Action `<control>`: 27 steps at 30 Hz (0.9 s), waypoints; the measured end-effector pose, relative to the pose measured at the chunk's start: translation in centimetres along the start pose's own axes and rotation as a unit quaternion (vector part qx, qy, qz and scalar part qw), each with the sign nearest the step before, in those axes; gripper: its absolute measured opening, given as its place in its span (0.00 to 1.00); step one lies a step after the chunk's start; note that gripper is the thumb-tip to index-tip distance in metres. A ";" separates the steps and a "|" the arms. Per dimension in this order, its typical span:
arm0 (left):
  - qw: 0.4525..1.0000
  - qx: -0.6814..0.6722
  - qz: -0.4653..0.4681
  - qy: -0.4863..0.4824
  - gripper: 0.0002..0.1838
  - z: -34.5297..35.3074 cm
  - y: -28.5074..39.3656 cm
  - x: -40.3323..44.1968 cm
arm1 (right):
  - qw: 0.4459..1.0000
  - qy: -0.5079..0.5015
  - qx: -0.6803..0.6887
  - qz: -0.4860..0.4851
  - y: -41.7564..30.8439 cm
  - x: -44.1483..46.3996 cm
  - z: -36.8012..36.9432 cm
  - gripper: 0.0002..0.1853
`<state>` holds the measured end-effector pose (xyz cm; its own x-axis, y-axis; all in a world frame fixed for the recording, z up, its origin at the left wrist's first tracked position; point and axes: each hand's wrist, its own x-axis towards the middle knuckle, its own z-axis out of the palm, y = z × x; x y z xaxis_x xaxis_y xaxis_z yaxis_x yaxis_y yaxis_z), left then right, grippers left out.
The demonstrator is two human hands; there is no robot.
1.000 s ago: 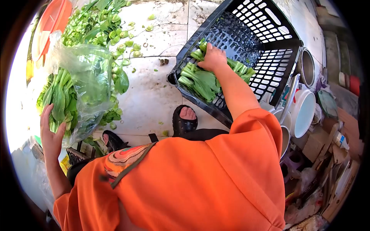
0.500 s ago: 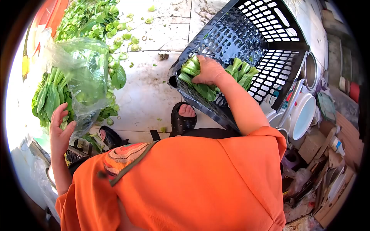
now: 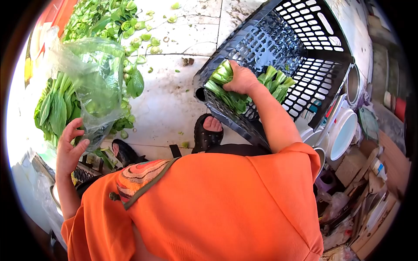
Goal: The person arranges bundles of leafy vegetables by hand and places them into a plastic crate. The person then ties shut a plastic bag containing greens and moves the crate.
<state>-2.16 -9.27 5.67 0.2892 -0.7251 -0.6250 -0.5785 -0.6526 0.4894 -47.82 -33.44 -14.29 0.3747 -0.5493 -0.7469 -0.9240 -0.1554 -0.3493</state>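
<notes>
Inside the near end of a black plastic crate [image 3: 300, 71], my right hand [image 3: 242, 80] grips a bunch of leafy greens [image 3: 222, 73] with pale cut stems. More greens [image 3: 275, 81] lie in the crate just right of that hand. My left hand [image 3: 69, 148] is raised at the left, thumb and fingers apart and slightly curled, with nothing visible in it. It is beside the lower edge of a clear plastic bag [image 3: 101, 78]; whether they touch I cannot tell. Behind the bag, long-stemmed greens [image 3: 58, 104] lie in a bundle.
Trimmed green stem ends [image 3: 126, 26] are heaped at the upper left, with scraps scattered over the pale tiled floor [image 3: 167, 95]. White buckets [image 3: 342, 132] stand right of the crate. Cardboard and clutter [image 3: 355, 167] fill the lower right. My sandalled foot [image 3: 208, 132] is near the crate.
The view has shifted slightly. My left fingers have curled in a little more. My right hand stays on the bunch of greens at the crate's near end.
</notes>
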 end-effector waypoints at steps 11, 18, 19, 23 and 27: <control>0.999 0.043 0.013 -0.031 0.36 0.5 2.1 -0.4 | 0.998 0.062 -0.024 0.002 -0.6 -1.4 0.1 0.49; 0.993 0.071 0.071 -0.057 0.34 1.5 5.8 -0.5 | 0.985 0.164 0.049 -0.014 1.3 -3.5 -3.6 0.43; 0.989 0.089 0.084 -0.083 0.35 1.5 7.2 -0.4 | 0.979 0.191 0.071 -0.020 1.6 -4.0 -4.2 0.41; 0.958 0.099 0.226 -0.148 0.36 1.9 12.0 1.2 | 0.929 0.280 0.219 -0.105 1.5 -7.5 -7.3 0.35; 0.945 -0.078 0.293 -0.126 0.44 5.8 17.6 2.8 | 0.851 0.313 0.377 -0.189 -0.6 -11.8 -9.2 0.41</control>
<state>-16.01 -21.47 9.02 -0.2477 -0.9094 -0.3340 -0.4587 -0.1935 0.8672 -52.37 -34.43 -0.02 0.3030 -0.9432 -0.1360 -0.3470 0.0237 -0.9376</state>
